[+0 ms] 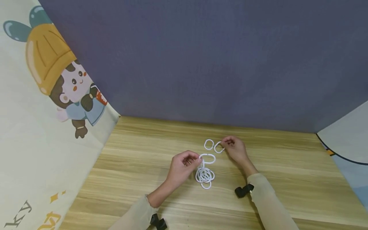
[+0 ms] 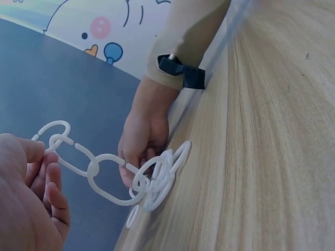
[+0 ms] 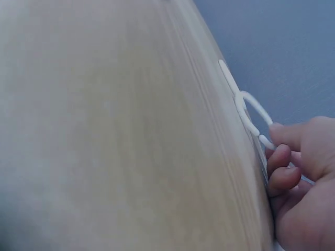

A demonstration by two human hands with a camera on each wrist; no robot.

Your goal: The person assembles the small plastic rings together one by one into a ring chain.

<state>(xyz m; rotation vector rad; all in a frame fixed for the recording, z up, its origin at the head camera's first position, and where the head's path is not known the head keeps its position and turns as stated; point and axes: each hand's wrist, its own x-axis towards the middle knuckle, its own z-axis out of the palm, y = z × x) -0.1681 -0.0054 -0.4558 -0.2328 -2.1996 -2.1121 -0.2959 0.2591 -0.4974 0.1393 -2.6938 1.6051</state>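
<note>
Between thumb and fingertips, my left hand [image 1: 182, 166] pinches a white plastic C-shaped chain link near the top of a linked chain [image 2: 112, 198]. The chain hangs down from those fingers, and its lower links lie bunched in a pile [image 1: 204, 175] on the table. Farther back, my right hand [image 1: 235, 150] pinches a separate white link [image 3: 256, 104] by one side, with the link tilted up from the wood. Just left of it in the head view, another loose white link [image 1: 205, 145] lies flat on the table. Each link has a small gap in its loop.
The wood-grain table [image 1: 138, 166] runs back to a dark blue-grey panel [image 1: 184, 64]. On the left stands a pale wall panel [image 1: 17, 111] with a cartoon figure. Black wrist cameras sit at both sleeves.
</note>
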